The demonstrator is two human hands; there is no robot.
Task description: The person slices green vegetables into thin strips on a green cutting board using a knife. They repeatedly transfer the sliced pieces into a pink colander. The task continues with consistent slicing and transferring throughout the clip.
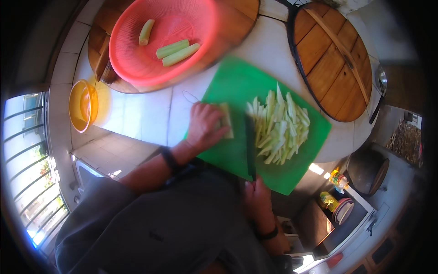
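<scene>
On a green cutting board (227, 82), my left hand (205, 125) rests over a pale green vegetable piece (227, 120), fingers pressed on it. My right hand (258, 198) grips the handle of a kitchen knife (250, 144) at the board's near edge. Its dark blade lies between the held piece and a heap of cut vegetable sticks (282, 126). The blade is blurred, so I cannot tell if it touches the board. Three uncut vegetable lengths (172, 49) lie in a pink plastic colander (137, 70) beyond my left hand.
The colander stands on a round wooden lid (236, 24). Another wooden lid (332, 65) with a crossbar sits at the right of the white tiled counter (143, 120). An orange bowl (83, 106) is at the left, near a barred window (32, 164). A dark pot (368, 171) stands lower right.
</scene>
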